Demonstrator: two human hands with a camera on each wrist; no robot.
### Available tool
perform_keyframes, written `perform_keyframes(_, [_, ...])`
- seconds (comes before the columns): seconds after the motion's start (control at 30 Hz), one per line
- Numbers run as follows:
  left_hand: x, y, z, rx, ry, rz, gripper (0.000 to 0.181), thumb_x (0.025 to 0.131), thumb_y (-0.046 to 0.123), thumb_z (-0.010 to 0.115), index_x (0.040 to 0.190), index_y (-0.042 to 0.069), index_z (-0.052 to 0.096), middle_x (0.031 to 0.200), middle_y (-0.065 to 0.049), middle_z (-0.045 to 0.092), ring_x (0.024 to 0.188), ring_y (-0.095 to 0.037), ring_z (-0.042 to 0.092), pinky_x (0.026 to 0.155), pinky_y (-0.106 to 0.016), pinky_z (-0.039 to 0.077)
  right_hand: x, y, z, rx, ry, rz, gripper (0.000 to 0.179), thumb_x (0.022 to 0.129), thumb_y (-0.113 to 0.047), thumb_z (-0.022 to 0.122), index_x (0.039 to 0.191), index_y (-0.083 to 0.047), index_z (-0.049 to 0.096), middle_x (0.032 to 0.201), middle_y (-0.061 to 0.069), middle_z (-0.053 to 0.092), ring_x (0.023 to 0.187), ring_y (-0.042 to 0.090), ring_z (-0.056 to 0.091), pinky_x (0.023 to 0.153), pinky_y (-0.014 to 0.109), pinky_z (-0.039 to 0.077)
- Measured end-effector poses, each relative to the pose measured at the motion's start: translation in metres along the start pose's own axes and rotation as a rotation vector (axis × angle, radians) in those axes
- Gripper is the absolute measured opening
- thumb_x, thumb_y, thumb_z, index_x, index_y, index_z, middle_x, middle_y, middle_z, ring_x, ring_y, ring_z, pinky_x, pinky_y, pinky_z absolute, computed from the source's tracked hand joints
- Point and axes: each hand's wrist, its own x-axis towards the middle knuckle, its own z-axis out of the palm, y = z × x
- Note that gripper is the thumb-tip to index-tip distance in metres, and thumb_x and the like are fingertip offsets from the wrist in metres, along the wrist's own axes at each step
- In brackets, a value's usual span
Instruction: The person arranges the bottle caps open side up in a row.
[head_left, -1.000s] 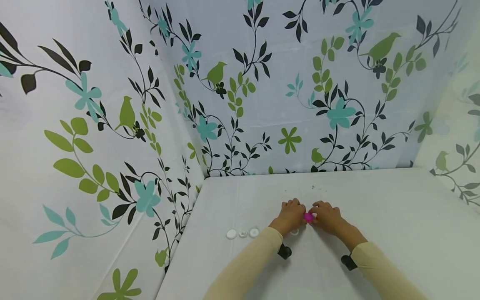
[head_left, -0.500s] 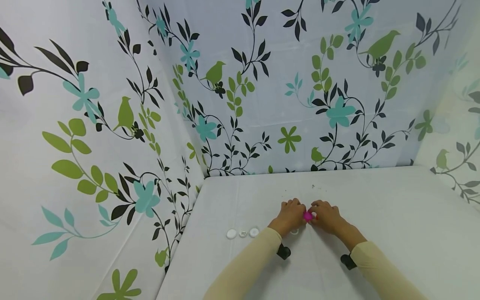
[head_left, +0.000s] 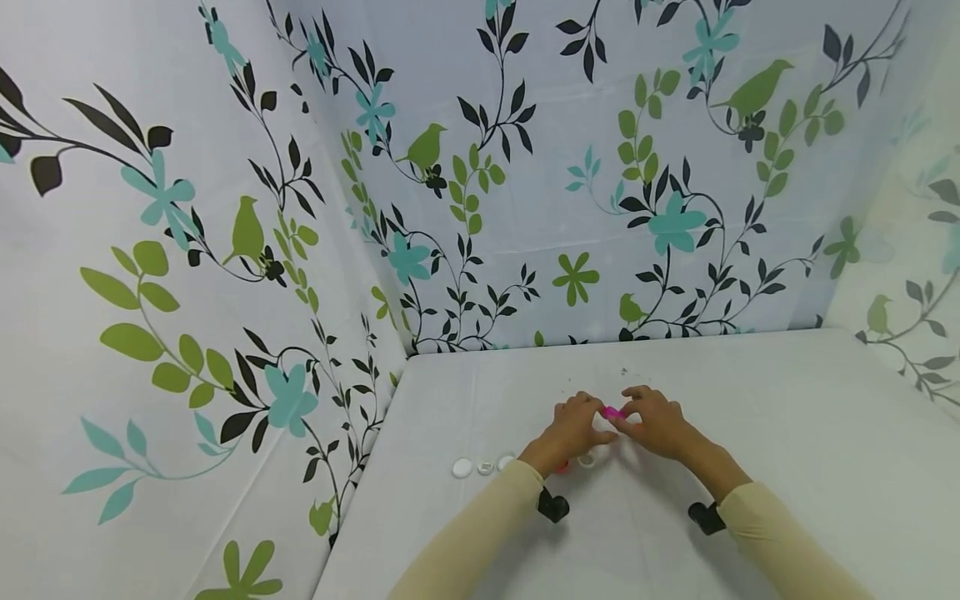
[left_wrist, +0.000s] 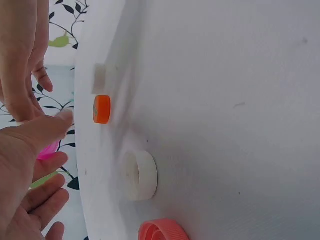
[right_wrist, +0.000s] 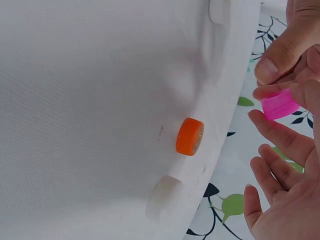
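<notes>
My right hand (head_left: 658, 423) pinches a small pink bottle cap (right_wrist: 281, 106) between thumb and index finger, above the table; its other fingers are spread. My left hand (head_left: 573, 427) is close on the other side of the cap. Its index fingertip is at the cap, while its thumb stands apart from it. On the table beneath are an orange cap (right_wrist: 190, 136), a white ring-like cap (left_wrist: 141, 176) and a red cap (left_wrist: 164, 231). The left forearm partly covers the red cap in the head view, and the orange one is hidden there.
Left of the left arm, white caps (head_left: 462, 467) lie in a row on the white table (head_left: 465, 542). Another white cap (right_wrist: 165, 197) lies beyond the orange one. Patterned cloth (head_left: 450, 167) rises behind and beside the table. Black wrist cameras (head_left: 553, 504) sit on both wrists.
Both hands have risen slightly, with the pink cap farther from me and turned. The left thumb has moved off the cap. The left forearm has shifted left, and the red cap now shows.
</notes>
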Motion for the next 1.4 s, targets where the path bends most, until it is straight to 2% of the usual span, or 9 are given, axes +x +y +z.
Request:
perform_keyframes(0.13, [-0.006, 0.000, 0.000, -0.069, 0.058, -0.006, 0.038, 0.097, 0.049, 0.075, 0.123, 0.021, 0.071, 0.135, 0.002, 0.063, 0.130, -0.013, 0.057, 0.108, -0.039, 0.041, 0.000, -0.005, -0.001, 0.048, -0.027, 0.035, 0.026, 0.101, -0.030, 0.070, 0.097, -0.007, 0.080, 0.140, 0.025, 0.060, 0.131, 0.049, 0.053, 0.094, 0.071, 0.041])
perform_keyframes(0.4, [-0.013, -0.004, 0.003, -0.092, 0.136, 0.029, 0.037, 0.099, 0.050, 0.071, 0.121, 0.020, 0.072, 0.130, 0.002, 0.065, 0.126, -0.014, 0.060, 0.109, -0.040, 0.042, -0.005, -0.014, 0.000, 0.162, -0.066, 0.111, 0.036, 0.106, -0.032, 0.062, 0.105, -0.001, 0.079, 0.142, 0.024, 0.058, 0.134, 0.046, 0.050, 0.098, 0.068, 0.036])
perform_keyframes(0.57, [-0.015, -0.005, 0.003, -0.040, 0.149, 0.051, 0.037, 0.098, 0.052, 0.071, 0.121, 0.022, 0.072, 0.129, 0.004, 0.064, 0.124, -0.011, 0.059, 0.109, -0.037, 0.042, -0.009, -0.012, 0.001, 0.135, -0.026, 0.058, 0.030, 0.104, -0.031, 0.066, 0.111, -0.005, 0.078, 0.139, 0.024, 0.060, 0.132, 0.047, 0.053, 0.094, 0.067, 0.041])
perform_keyframes(0.73, [-0.018, -0.004, 0.000, 0.001, 0.137, 0.074, 0.036, 0.099, 0.048, 0.073, 0.124, 0.022, 0.070, 0.129, 0.004, 0.063, 0.125, -0.012, 0.058, 0.111, -0.037, 0.040, -0.014, -0.012, -0.003, 0.082, 0.022, -0.040, 0.029, 0.099, -0.024, 0.074, 0.125, -0.010, 0.075, 0.137, 0.023, 0.062, 0.128, 0.047, 0.056, 0.089, 0.065, 0.045])
perform_keyframes(0.87, [-0.020, -0.003, 0.000, 0.035, 0.127, 0.086, 0.036, 0.099, 0.049, 0.072, 0.122, 0.022, 0.070, 0.128, 0.006, 0.061, 0.125, -0.011, 0.057, 0.112, -0.036, 0.039, -0.016, -0.014, -0.007, 0.028, -0.008, -0.087, 0.028, 0.099, -0.022, 0.075, 0.126, -0.012, 0.076, 0.139, 0.022, 0.063, 0.127, 0.046, 0.056, 0.088, 0.063, 0.046])
perform_keyframes(1.03, [-0.024, -0.002, 0.004, 0.054, 0.121, 0.107, 0.034, 0.099, 0.049, 0.072, 0.118, 0.020, 0.071, 0.130, 0.003, 0.062, 0.123, -0.014, 0.058, 0.111, -0.037, 0.041, -0.018, -0.015, -0.008, -0.070, -0.067, -0.096, 0.027, 0.097, -0.025, 0.078, 0.122, -0.016, 0.078, 0.139, 0.020, 0.064, 0.128, 0.046, 0.056, 0.089, 0.063, 0.047])
perform_keyframes(1.13, [-0.026, -0.001, 0.007, 0.050, 0.092, 0.102, 0.032, 0.098, 0.047, 0.075, 0.116, 0.021, 0.071, 0.132, 0.002, 0.062, 0.123, -0.014, 0.058, 0.110, -0.036, 0.041, -0.021, -0.014, -0.005, -0.122, -0.084, -0.110, 0.026, 0.093, -0.027, 0.082, 0.118, -0.018, 0.079, 0.137, 0.018, 0.065, 0.128, 0.044, 0.057, 0.089, 0.062, 0.048])
perform_keyframes(1.4, [-0.030, 0.001, 0.016, 0.083, 0.040, 0.097, 0.035, 0.095, 0.049, 0.078, 0.114, 0.021, 0.072, 0.132, 0.002, 0.061, 0.125, -0.013, 0.056, 0.109, -0.034, 0.041, -0.027, -0.005, 0.008, -0.137, -0.106, -0.103, 0.025, 0.092, -0.027, 0.083, 0.115, -0.019, 0.080, 0.136, 0.020, 0.065, 0.123, 0.044, 0.061, 0.091, 0.065, 0.048])
